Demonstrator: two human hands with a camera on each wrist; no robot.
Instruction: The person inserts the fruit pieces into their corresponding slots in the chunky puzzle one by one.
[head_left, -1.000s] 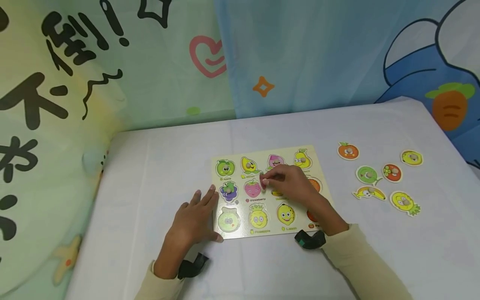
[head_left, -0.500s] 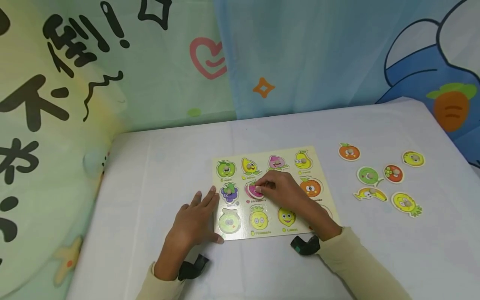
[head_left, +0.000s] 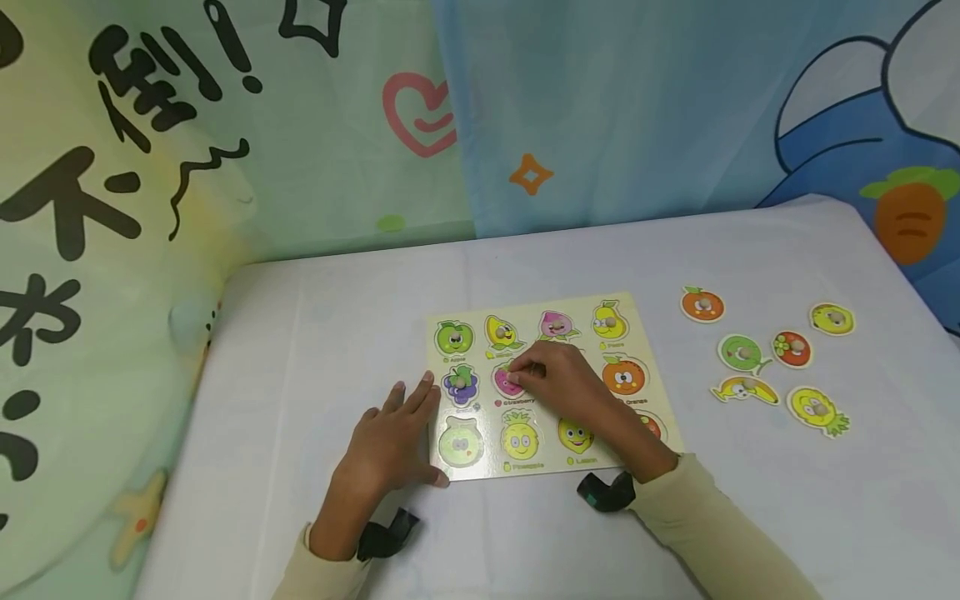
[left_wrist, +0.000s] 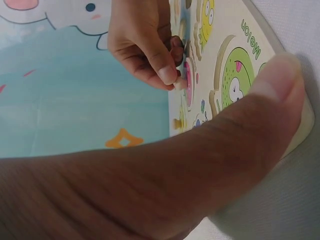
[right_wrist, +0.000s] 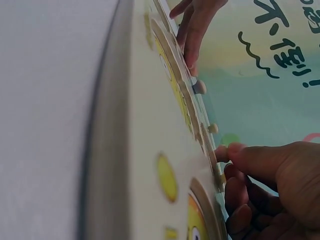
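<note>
A fruit puzzle board [head_left: 487, 437] lies on the white-covered table. My right hand [head_left: 573, 383] pinches the small wooden knob [left_wrist: 180, 83] of a pink strawberry piece [head_left: 504, 382], which lies at the strawberry slot in the middle row. The right wrist view shows thumb and fingertips on that knob from the side. My left hand [head_left: 390, 442] rests at the board's left edge with fingers spread, its thumb [left_wrist: 280, 77] on the corner by the printed melon. Knobbed apple [head_left: 454, 337], peach [head_left: 556, 325], pear [head_left: 610, 320] and grape [head_left: 460, 386] pieces sit in their slots.
Loose pieces lie right of the board: an orange [head_left: 702, 305], a yellow round fruit [head_left: 832, 318], a green melon [head_left: 742, 353], a red one [head_left: 792, 349], a banana [head_left: 745, 389] and a pineapple [head_left: 818, 409]. A printed curtain [head_left: 637, 108] hangs behind the table.
The strawberry piece, tilted on edge right of its slot a second ago, has come left and down, then turned to lie flat at the slot. The left hand has stayed put.
</note>
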